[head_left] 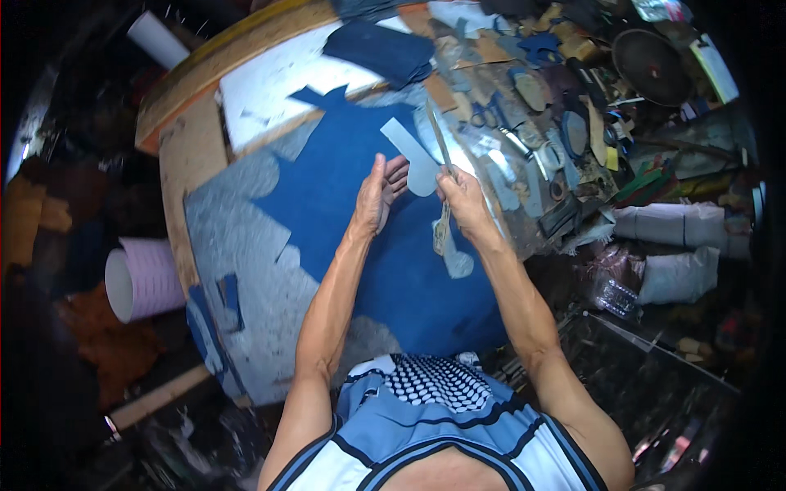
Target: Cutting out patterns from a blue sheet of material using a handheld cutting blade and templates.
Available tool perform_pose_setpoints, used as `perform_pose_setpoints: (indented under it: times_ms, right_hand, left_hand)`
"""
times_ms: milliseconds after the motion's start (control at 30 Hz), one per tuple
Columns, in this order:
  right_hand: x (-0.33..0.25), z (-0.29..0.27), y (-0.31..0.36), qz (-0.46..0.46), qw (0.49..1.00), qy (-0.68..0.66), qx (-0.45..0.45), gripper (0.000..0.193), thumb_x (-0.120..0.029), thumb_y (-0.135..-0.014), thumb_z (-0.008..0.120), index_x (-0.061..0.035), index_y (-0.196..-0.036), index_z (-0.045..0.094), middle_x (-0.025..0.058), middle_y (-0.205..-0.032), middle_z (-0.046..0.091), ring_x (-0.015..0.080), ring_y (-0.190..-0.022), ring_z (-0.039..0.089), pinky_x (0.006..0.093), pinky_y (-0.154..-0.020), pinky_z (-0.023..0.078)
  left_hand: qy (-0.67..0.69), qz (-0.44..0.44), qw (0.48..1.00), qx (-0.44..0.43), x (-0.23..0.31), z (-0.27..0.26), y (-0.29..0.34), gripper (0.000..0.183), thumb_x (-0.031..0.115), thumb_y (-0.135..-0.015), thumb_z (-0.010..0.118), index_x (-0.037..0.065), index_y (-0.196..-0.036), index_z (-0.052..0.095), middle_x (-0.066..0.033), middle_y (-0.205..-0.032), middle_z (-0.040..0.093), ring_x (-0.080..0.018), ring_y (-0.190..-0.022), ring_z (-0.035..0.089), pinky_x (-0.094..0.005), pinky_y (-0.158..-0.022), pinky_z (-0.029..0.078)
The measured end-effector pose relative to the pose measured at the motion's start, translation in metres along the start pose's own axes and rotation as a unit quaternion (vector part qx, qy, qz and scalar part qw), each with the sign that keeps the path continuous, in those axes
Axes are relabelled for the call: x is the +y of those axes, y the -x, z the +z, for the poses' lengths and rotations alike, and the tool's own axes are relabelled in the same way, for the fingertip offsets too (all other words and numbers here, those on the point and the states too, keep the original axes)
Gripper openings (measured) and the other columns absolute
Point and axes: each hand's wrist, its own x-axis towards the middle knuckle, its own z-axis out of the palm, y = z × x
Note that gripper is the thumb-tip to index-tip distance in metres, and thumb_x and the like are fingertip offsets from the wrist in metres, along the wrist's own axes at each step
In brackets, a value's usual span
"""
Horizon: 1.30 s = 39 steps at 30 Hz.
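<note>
My right hand [463, 199] is closed around a long-bladed tool that looks like shears [438, 131], with its narrow blade pointing away from me and a tan handle showing below the fist. A flat grey pattern piece [413, 157], a straight strip with a rounded end, is between my hands; its rounded end meets my right fingertips. My left hand [381, 195] is open beside it, palm turned inward and fingers apart. Beneath both hands spreads a large blue sheet of leather or hide [327, 176] with ragged edges. Another grey shaped piece [459, 262] shows just below my right hand.
The blue sheet lies on a worn grey work board [237, 221]. A folded dark blue bundle [381, 53] rests on a white panel [270, 98]. Scissors [489, 113], templates and scraps crowd the right side. A pinkish roll [143, 280] stands left; wrapped rolls [671, 225] lie right.
</note>
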Motion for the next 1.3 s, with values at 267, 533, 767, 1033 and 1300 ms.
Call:
perform_pose_setpoints:
  times_ms: [267,533,767,1033,1300]
  right_hand:
    - [0.035,0.116,0.082,0.087,0.994,0.039,-0.058,0.028,-0.027,-0.095,0.058,0.0004,-0.095,0.063,-0.0032,-0.071,0.05,0.0048,-0.063,0.042,0.0247,-0.053,0.034]
    - [0.063,0.149,0.096,-0.003,0.89,0.455,-0.035,0.05,-0.046,-0.09,0.063,-0.0016,-0.113,0.058,0.0262,-0.098,0.067,0.0427,-0.094,0.066,0.0504,-0.079,0.053]
    - [0.082,0.157,0.131,-0.217,0.86,0.461,0.039,0.051,-0.03,-0.088,0.068,-0.0023,-0.128,0.053,0.023,-0.13,0.053,0.038,-0.114,0.054,0.0498,-0.096,0.039]
    - [0.062,0.13,0.196,-0.217,0.931,0.286,-0.067,0.044,-0.034,-0.087,0.07,0.0009,-0.113,0.062,0.0188,-0.101,0.065,0.0329,-0.088,0.066,0.0415,-0.074,0.052]
    - [0.104,-0.094,0.065,-0.081,0.803,0.501,0.311,0.024,-0.014,-0.088,0.058,-0.0027,-0.105,0.069,0.0219,-0.103,0.067,0.0401,-0.098,0.064,0.047,-0.084,0.051]
  left_hand:
    - [-0.06,0.02,0.993,0.101,0.002,-0.087,0.135,0.04,0.022,-0.096,0.063,-0.001,-0.128,0.058,-0.0085,-0.11,0.068,-0.0131,-0.096,0.065,-0.0267,-0.084,0.052]
    - [-0.183,0.019,0.958,0.222,-0.002,-0.14,0.21,0.068,0.029,-0.09,0.069,-0.01,-0.139,0.044,-0.0169,-0.127,0.061,-0.0202,-0.114,0.059,-0.0313,-0.096,0.047]
    - [0.061,-0.015,0.982,0.178,-0.015,-0.117,0.244,0.039,0.037,-0.102,0.053,0.0,-0.115,0.055,-0.0106,-0.092,0.062,-0.0175,-0.083,0.061,-0.0298,-0.074,0.051]
    - [-0.098,-0.004,0.98,0.175,-0.033,-0.069,0.227,0.037,0.042,-0.099,0.059,0.015,-0.075,0.051,0.0059,-0.058,0.038,-0.0043,-0.05,0.036,-0.0202,-0.046,0.028]
    - [-0.087,-0.061,0.978,0.18,-0.025,-0.065,0.24,0.042,0.047,-0.098,0.058,0.014,-0.075,0.046,0.0058,-0.056,0.032,-0.0061,-0.047,0.03,-0.0232,-0.046,0.03]
